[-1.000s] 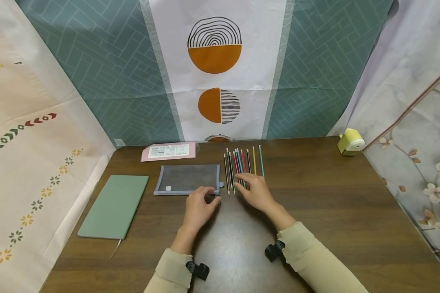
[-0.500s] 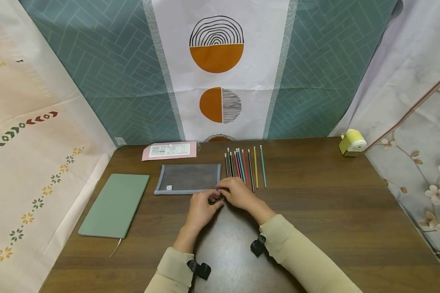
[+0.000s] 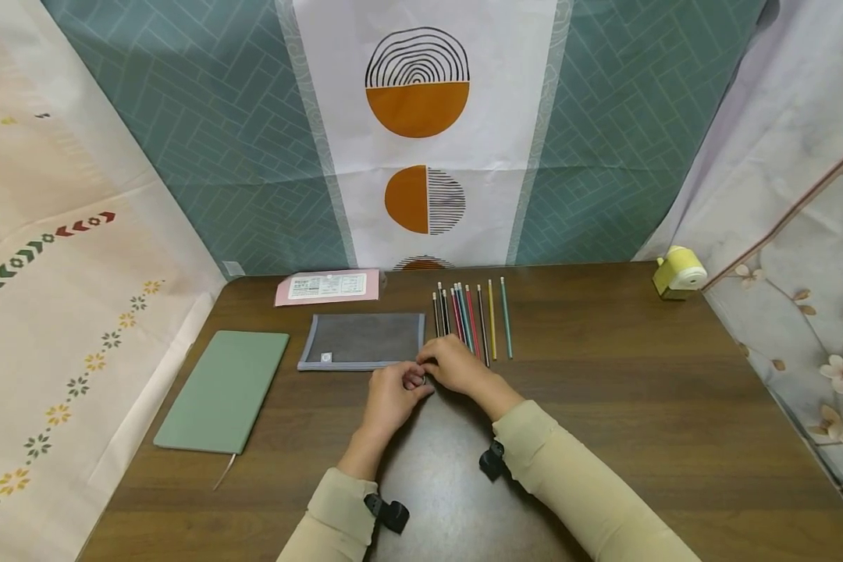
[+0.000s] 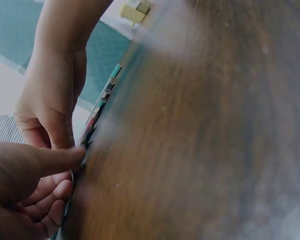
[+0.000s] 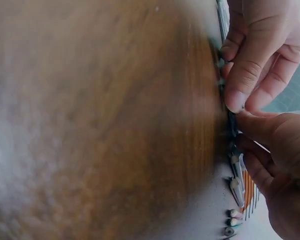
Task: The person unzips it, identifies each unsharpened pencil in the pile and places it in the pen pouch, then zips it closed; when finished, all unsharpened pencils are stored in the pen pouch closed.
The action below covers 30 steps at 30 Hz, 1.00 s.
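A grey mesh pencil case [image 3: 361, 339] with a pale blue-grey border lies flat in the head view. My left hand [image 3: 392, 398] pinches its near right corner, fingers curled. At that same corner my right hand [image 3: 458, 368] pinches with thumb and fingers, and the fingertips of both hands meet. The fingers hide most of the corner, so the zipper end cannot be made out. Just beyond the right hand lies a row of several pencils [image 3: 492, 320], whose near ends are partly covered by it. In the right wrist view the left hand [image 5: 262, 55] is above the right hand [image 5: 290, 170].
Left of the case lies a green notebook [image 3: 223, 390] with a ribbon. Behind the case is a pink package [image 3: 328, 287] with a white label. A yellow-green pencil sharpener [image 3: 679, 273] stands at the far right of the brown wooden table [image 3: 625, 406]. Patterned cloths hang around.
My right hand has come left from over the pencils to the case's corner, meeting the left hand there. The left hand has stayed at the corner, its fingers drawing closer together.
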Motion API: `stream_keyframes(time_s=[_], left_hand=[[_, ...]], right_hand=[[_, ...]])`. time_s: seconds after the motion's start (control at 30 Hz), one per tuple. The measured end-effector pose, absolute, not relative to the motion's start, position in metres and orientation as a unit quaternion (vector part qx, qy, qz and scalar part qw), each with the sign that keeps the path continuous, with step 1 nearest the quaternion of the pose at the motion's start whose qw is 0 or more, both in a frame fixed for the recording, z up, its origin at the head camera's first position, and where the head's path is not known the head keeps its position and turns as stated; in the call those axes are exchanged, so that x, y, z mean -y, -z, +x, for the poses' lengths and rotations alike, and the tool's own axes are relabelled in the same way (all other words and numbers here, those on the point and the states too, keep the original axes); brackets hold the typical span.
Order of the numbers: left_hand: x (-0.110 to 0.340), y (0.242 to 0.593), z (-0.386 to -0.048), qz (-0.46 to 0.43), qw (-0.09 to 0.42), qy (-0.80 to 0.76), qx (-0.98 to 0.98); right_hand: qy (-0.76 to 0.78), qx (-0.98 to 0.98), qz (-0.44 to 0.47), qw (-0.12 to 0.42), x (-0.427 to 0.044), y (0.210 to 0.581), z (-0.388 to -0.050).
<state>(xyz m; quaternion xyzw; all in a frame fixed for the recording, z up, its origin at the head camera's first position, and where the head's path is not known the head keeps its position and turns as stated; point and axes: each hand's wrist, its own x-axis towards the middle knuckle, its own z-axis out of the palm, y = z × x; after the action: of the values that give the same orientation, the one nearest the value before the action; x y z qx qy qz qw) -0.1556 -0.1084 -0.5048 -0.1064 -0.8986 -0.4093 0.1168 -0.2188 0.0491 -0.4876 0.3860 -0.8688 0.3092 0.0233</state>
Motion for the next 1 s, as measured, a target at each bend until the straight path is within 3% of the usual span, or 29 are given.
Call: stream_keyframes(time_s=[0.37,1.0], left_hand=[[0.118,0.502,-0.155,-0.008,0.171,0.379,0.910],[0.159,0.496,-0.158,0.005,0.156,0.307,0.939]], right_hand=[[-0.270,0.872,0.406,0.037,-0.049,0.491,-0.225],[-0.256,0.887,0.384,0.016,-0.047,0.487,-0.222]])
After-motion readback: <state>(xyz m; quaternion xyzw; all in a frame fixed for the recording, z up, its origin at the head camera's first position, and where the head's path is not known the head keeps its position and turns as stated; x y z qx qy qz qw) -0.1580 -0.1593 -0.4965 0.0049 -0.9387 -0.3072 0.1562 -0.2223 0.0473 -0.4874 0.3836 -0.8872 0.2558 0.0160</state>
